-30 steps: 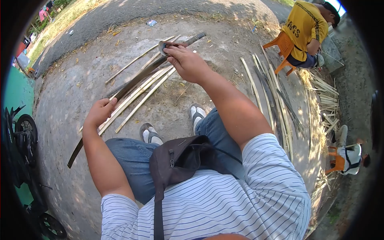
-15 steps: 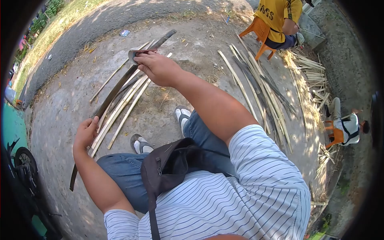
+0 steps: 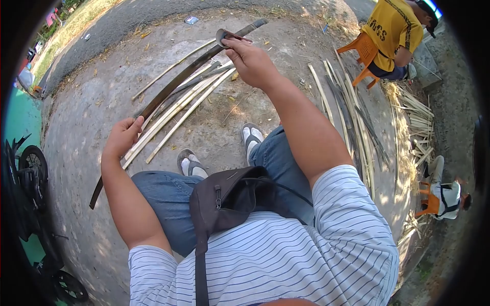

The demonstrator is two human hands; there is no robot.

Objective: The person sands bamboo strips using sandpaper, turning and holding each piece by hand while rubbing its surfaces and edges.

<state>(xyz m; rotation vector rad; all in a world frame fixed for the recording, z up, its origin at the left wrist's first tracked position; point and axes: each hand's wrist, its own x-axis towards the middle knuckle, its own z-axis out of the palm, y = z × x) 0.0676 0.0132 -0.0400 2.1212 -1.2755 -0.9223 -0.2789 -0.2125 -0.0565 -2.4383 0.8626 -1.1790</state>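
Observation:
A long dark bamboo strip (image 3: 176, 81) slants from the lower left to the upper middle, slightly bowed. My left hand (image 3: 124, 135) is closed around its lower part, with the tail end hanging past my forearm. Near the far end, my right hand (image 3: 246, 60) is closed on a small tool (image 3: 221, 39) with a rounded grey metal face and a reddish-brown part, pressed against the strip. My fingers hide part of the tool, so its exact kind is unclear. Pale split bamboo strips (image 3: 176, 109) lie on the ground beneath the held strip.
More bamboo strips (image 3: 357, 122) lie to the right. A person in a yellow shirt (image 3: 392, 30) sits on an orange chair (image 3: 365, 53); another person (image 3: 449, 199) sits farther right. Cut pieces (image 3: 416, 109) are heaped by the wall. A motorcycle (image 3: 33, 173) stands at left.
My right hand and the tool have slid along the strip toward its far end, farther from my left hand. The view has shifted, moving the surroundings right.

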